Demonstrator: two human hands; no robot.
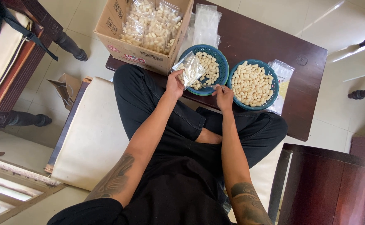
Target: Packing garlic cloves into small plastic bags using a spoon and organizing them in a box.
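Observation:
My left hand (174,82) holds up a small clear plastic bag (190,69) partly filled with pale finger-shaped snacks, over the nearer blue bowl (222,61). My right hand (223,96) is closed on a small utensil whose tip reaches into that bowl; its exact kind is too small to tell. A second blue bowl (273,94) heaped with the same pale snacks sits just right of the first. Both bowls rest on a dark wooden table (274,41). I sit cross-legged in black trousers on a cream cushion (93,133).
A cardboard box (139,52) with several filled snack bags stands at the table's left end. Empty clear bags (206,23) lie behind the bowls, and a flat packet (283,75) lies right of them. Dark wooden furniture (328,183) stands at the lower right.

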